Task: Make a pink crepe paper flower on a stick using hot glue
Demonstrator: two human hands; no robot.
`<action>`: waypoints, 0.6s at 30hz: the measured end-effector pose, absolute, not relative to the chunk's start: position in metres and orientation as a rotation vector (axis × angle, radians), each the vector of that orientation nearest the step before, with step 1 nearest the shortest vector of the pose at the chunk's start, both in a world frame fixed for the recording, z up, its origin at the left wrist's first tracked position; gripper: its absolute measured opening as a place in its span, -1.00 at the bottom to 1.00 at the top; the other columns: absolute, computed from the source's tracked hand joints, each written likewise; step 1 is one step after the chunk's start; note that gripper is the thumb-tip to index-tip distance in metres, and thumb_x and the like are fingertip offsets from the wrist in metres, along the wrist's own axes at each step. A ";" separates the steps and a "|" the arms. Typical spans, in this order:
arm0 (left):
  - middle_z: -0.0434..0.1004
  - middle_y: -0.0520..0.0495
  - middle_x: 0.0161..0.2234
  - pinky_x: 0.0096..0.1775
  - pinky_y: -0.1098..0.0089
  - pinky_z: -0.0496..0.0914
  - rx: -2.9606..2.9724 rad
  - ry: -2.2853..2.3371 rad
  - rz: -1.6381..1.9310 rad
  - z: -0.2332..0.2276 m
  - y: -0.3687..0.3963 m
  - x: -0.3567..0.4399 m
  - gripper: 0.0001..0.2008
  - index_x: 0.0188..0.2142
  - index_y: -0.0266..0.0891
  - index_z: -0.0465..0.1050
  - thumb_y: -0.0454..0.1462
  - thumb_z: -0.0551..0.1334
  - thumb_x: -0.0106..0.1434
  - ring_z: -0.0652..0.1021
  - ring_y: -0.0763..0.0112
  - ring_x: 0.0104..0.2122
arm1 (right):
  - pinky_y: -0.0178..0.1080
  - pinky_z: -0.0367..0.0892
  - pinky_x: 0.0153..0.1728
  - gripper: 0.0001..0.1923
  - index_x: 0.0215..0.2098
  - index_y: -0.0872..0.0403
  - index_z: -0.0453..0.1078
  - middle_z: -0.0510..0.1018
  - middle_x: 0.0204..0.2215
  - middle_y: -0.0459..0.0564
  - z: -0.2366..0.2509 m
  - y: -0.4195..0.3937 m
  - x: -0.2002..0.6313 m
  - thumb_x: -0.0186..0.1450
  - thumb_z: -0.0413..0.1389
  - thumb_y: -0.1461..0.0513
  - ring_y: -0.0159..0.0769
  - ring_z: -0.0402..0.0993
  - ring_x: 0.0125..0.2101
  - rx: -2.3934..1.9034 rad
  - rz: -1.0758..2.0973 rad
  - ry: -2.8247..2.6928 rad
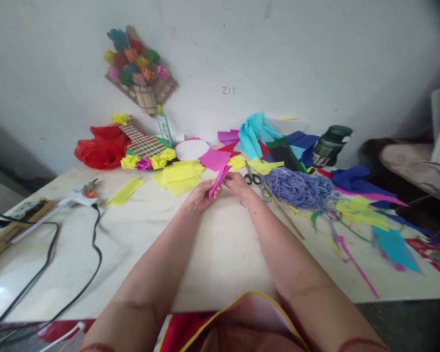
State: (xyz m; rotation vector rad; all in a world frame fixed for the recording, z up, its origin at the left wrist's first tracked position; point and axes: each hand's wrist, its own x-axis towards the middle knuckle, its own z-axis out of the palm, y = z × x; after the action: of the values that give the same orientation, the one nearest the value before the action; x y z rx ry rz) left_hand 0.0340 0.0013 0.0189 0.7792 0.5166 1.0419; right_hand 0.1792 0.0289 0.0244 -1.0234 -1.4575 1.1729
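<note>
A narrow folded strip of pink tissue paper [219,180] stands tilted between both hands above the middle of the pale cream tabletop [212,254]; the left hand [200,195] pinches its lower end with fingers curled round it, while the right hand [237,183] grips the upper part from the other side, so both are closed on the same piece. Judging by its pleated look, the folding seems partly done, though no finished bloom shows in the hands yet. Just behind lie a flat pink paper square [214,159] and a loose stack of yellow paper sheets [179,177], apparently uncut stock left to use. Black-handled scissors [252,177] rest beside the right hand, and a tangled heap of lavender yarn [297,188] sits further right with a thin wooden stick [284,211] near it. Completed yellow and pink paper flowers [148,161] line a striped woven guitar-shaped piece [143,143], beside a crumpled red plastic bag [100,146]. A white glue gun [77,196] with a black cord lies far left
</note>
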 end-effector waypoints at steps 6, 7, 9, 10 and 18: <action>0.36 -0.04 -0.56 -0.65 0.65 0.25 0.727 0.513 1.105 0.021 0.003 0.034 -0.94 -0.38 -0.42 0.40 -0.40 0.20 0.14 0.36 0.62 -0.63 | -0.31 0.09 -0.42 -0.83 -0.64 0.12 0.34 0.28 -0.70 -0.22 0.028 0.027 0.179 -0.09 0.12 0.16 -0.46 0.15 -0.56 -1.119 1.097 -1.491; 0.36 -0.04 -0.55 -0.64 0.65 0.26 0.711 0.513 1.119 0.022 0.003 0.034 -0.94 -0.37 -0.42 0.40 -0.41 0.19 0.15 0.36 0.62 -0.63 | -0.31 0.09 -0.43 -0.83 -0.64 0.12 0.34 0.28 -0.70 -0.22 0.029 0.027 0.178 -0.09 0.12 0.16 -0.46 0.15 -0.56 -1.128 1.087 -1.490; 0.36 -0.04 -0.55 -0.63 0.65 0.27 0.688 0.511 1.145 0.023 0.004 0.035 -0.94 -0.37 -0.43 0.40 -0.42 0.17 0.16 0.36 0.63 -0.62 | -0.31 0.08 -0.44 -0.83 -0.63 0.11 0.33 0.26 -0.71 -0.23 0.030 0.026 0.177 -0.09 0.11 0.16 -0.46 0.15 -0.56 -1.131 1.075 -1.481; 0.36 -0.04 -0.55 -0.63 0.65 0.28 0.684 0.510 1.158 0.023 0.004 0.035 -0.93 -0.37 -0.43 0.40 -0.42 0.16 0.17 0.36 0.63 -0.62 | -0.31 0.07 -0.45 -0.83 -0.64 0.11 0.32 0.24 -0.71 -0.23 0.030 0.026 0.177 -0.09 0.11 0.15 -0.46 0.14 -0.57 -1.127 1.074 -1.476; 0.36 -0.02 -0.57 -0.59 0.63 0.32 0.708 0.547 1.299 0.023 0.006 0.037 -0.90 -0.41 -0.42 0.41 -0.43 0.13 0.19 0.36 0.63 -0.63 | -0.32 -0.03 -0.51 -0.74 -0.64 0.10 0.28 0.16 -0.73 -0.26 0.029 0.026 0.175 -0.06 0.13 0.07 -0.49 0.03 -0.60 -1.045 1.090 -1.500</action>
State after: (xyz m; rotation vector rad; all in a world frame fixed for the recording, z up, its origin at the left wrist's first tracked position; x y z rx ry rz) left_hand 0.0370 0.0063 0.0230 0.7078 0.5470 1.2985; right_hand 0.1749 0.0261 0.0291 -1.0451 -1.4999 1.0896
